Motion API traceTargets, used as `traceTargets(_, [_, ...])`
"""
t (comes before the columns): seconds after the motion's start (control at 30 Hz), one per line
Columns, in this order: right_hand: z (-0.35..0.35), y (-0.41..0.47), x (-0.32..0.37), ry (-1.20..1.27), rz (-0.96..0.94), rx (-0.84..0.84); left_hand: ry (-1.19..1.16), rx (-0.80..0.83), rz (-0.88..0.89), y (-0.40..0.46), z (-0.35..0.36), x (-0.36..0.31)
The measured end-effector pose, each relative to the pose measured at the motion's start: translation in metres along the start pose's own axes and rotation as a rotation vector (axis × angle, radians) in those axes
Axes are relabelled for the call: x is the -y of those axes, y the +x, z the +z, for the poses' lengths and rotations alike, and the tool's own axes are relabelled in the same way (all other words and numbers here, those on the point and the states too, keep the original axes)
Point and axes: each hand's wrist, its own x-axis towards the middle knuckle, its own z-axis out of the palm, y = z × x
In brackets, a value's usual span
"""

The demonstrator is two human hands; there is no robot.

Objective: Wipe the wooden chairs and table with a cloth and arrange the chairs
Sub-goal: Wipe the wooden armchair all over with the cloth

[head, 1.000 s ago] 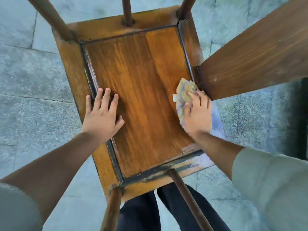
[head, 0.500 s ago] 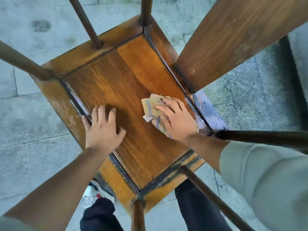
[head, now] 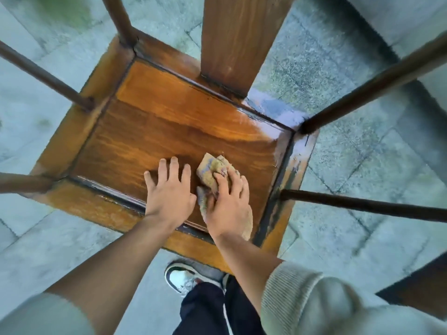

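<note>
Chair: seat mid-wipe. Right hand presses cloth at 5 o'clock; left hand flat, empty. Other furniture unseen; arranging pending.

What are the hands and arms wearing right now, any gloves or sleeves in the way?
No gloves: the left hand and right hand are bare, with no rings or watch visible. Both forearms are bare too. The right sleeve is a pale grey-beige ribbed knit, pushed up toward the elbow; the left sleeve looks like the same pale fabric, blurred at the frame's corner.
</note>
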Motion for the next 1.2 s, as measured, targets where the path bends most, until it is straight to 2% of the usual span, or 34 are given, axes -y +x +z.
traceTargets(0.13, [-0.004,-0.001,0.004,0.037,0.075,-0.009,0.047,-0.001,0.034,0.012,-0.016,-0.001])
traceTargets(0.27, [0.007,-0.021,0.016,0.141,0.323,-0.015,0.09,0.016,0.074,0.012,-0.026,0.002])
traceTargets(0.33, [0.014,-0.041,0.017,0.211,0.431,-0.047,0.139,0.042,0.172,0.004,-0.024,-0.001])
traceTargets(0.43, [0.011,-0.045,0.012,0.26,0.435,-0.127,0.158,0.003,0.364,0.01,-0.031,-0.008])
traceTargets(0.5, [0.01,-0.042,0.003,0.315,0.651,-0.255,0.179,-0.014,0.552,0.029,-0.034,-0.01])
traceTargets(0.63, [0.01,-0.04,-0.028,0.458,1.088,-0.532,0.179,-0.028,0.81,0.049,-0.026,-0.01])
traceTargets(0.77, [-0.013,0.027,-0.055,0.602,1.306,-0.74,0.197,-0.052,0.881,0.109,-0.048,-0.034])
traceTargets(0.87, [-0.014,0.027,-0.079,0.661,1.413,-0.808,0.231,-0.024,0.912,0.129,-0.053,-0.027])
traceTargets(0.97, [-0.023,0.015,-0.112,0.78,1.637,-0.836,0.255,0.021,0.941,0.138,-0.056,-0.018])
traceTargets(1.0, [-0.024,0.014,-0.116,0.768,1.634,-0.844,0.259,0.038,0.949,0.14,-0.058,-0.018])
traceTargets(1.07, [-0.019,0.02,-0.096,0.662,1.423,-0.849,0.276,0.045,0.957,0.146,-0.061,-0.019])
traceTargets(1.13, [0.0,0.019,-0.048,0.496,1.166,-0.859,0.294,0.039,0.946,0.149,-0.065,-0.019])
traceTargets(1.2, [0.018,0.012,0.0,0.358,1.05,-0.817,0.31,0.051,0.932,0.148,-0.071,-0.022])
